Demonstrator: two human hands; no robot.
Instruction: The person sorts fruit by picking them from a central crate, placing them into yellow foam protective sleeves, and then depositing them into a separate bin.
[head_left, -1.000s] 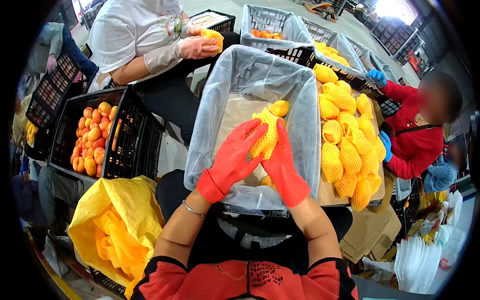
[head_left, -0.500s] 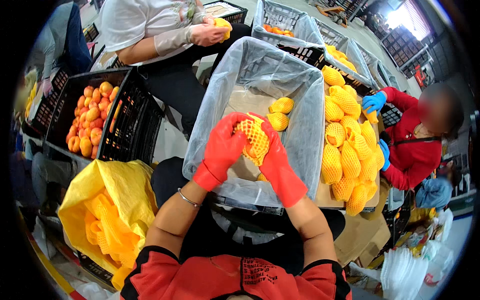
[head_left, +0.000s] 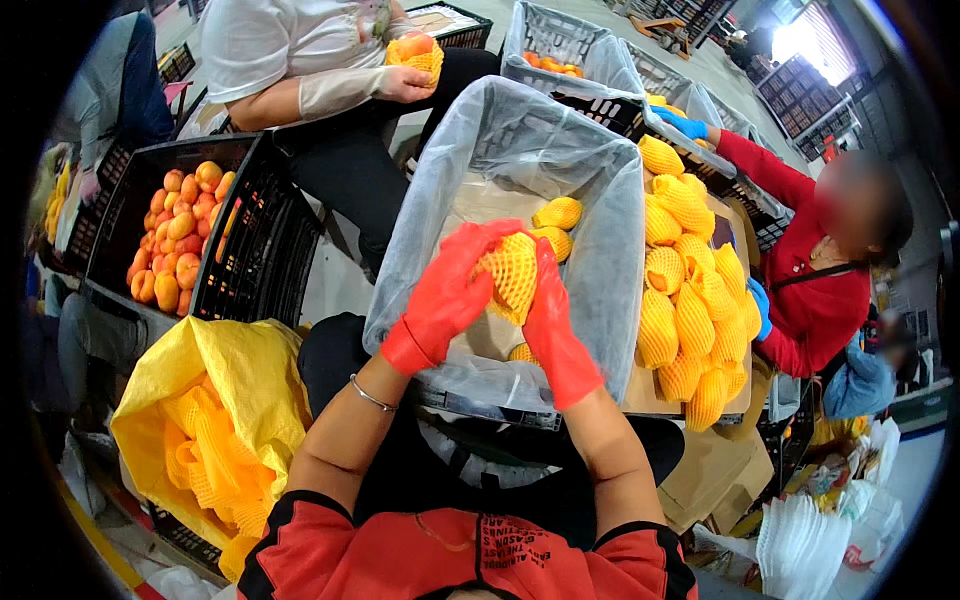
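In red rubber gloves, my left hand (head_left: 448, 295) and my right hand (head_left: 556, 335) are both closed round one peach in a yellow foam net (head_left: 513, 277). The net covers all of the fruit that I can see. They hold it over a crate lined with translucent plastic (head_left: 420, 240). At the right inside this crate lie two netted peaches (head_left: 556, 228). Another netted peach (head_left: 523, 353) shows partly near its front wall, next to my right hand.
Netted peaches (head_left: 695, 290) are piled on cardboard to the right, beside a co-worker in red with blue gloves (head_left: 683, 122). At left stand a black crate of bare peaches (head_left: 180, 225) and a yellow sack of foam nets (head_left: 280, 370). Ahead, another person holds a half-netted peach (head_left: 418, 58).
Orange skin that showed at the net's lower side is now covered. My hands have shifted slightly. The co-worker's blue-gloved hand has moved from the pile to a crate farther back.
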